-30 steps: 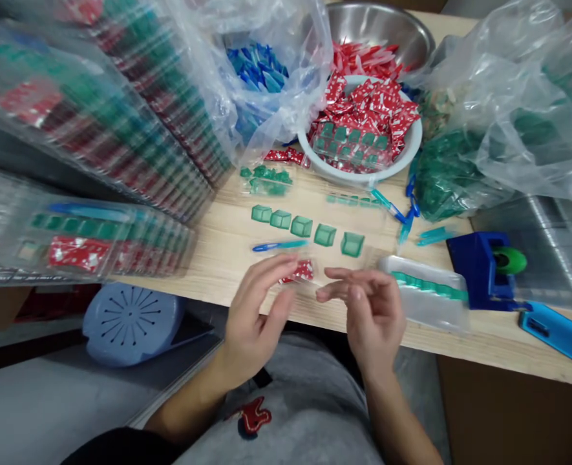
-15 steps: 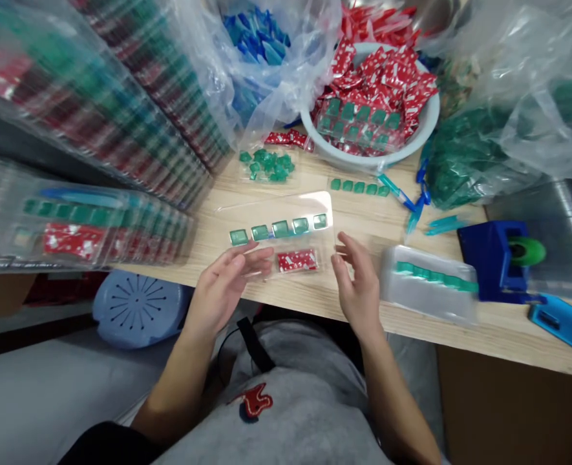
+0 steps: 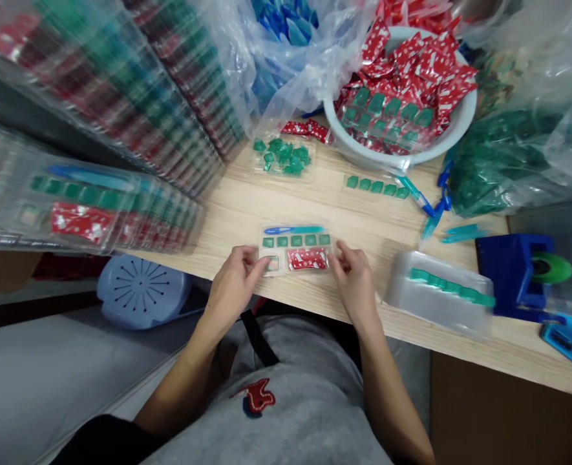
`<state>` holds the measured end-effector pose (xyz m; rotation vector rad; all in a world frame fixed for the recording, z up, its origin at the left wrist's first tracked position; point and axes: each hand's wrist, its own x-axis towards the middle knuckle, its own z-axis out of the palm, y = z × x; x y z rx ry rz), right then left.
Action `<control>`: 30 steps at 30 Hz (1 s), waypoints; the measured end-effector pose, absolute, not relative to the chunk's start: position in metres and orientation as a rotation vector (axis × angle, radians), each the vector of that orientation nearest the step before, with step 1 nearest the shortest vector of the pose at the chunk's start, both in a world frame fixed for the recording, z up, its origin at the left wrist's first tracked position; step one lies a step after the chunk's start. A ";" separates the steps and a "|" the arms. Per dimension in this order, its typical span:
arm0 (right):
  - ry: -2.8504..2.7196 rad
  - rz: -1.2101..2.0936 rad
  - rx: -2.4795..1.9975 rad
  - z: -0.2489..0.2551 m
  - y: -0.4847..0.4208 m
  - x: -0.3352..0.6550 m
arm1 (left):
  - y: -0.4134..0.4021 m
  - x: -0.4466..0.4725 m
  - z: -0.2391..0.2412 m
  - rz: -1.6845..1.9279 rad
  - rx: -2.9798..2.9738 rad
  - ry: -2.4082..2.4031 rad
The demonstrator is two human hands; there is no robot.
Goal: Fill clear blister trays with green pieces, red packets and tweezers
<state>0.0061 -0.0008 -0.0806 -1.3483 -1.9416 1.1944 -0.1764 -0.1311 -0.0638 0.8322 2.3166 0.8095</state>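
Observation:
A clear plastic blister tray [image 3: 282, 252] lies flat near the table's front edge. In it sit a blue pen-shaped tool [image 3: 294, 230], a row of green square pieces [image 3: 296, 241], a red packet with white marks [image 3: 307, 259] and a small pale green square at lower left. My left hand [image 3: 234, 279] grips the tray's left edge between thumb and fingers. At the opposite edge my right hand [image 3: 356, 282] has its fingers bent and closed on the tray's right side.
Packed trays [image 3: 82, 206] stand in rows at left. Behind are loose green pieces [image 3: 286, 157], a bag of blue tools [image 3: 286, 26] and a white bowl [image 3: 348, 139] of red packets. A stack of clear trays [image 3: 435, 303], a blue tape dispenser [image 3: 503, 274] and a green-filled bag [image 3: 503, 155] stand right.
The tray's raised clear cover is down, and the blue tool now shows above the green pieces. Both hands have closed in on the tray's sides. The camera view has shifted slightly.

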 end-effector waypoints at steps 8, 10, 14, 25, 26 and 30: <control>-1.899 1.378 -1.341 -0.077 0.002 0.005 | -0.128 -0.174 -0.072 1.059 0.965 2.238; -1.832 1.488 -1.301 -0.075 0.002 0.005 | -0.127 -0.174 -0.066 1.268 0.814 2.141; -1.632 1.684 -1.197 -0.060 -0.002 0.006 | -0.130 -0.175 -0.041 1.666 0.635 1.900; -1.194 2.060 -0.842 -0.001 -0.011 0.012 | -0.139 -0.167 0.004 1.985 0.509 1.571; -1.185 2.051 -0.843 0.003 -0.013 0.012 | -0.140 -0.166 0.006 1.984 0.486 1.555; -1.152 1.988 -0.853 0.014 -0.018 0.010 | -0.143 -0.165 0.014 1.926 0.535 1.602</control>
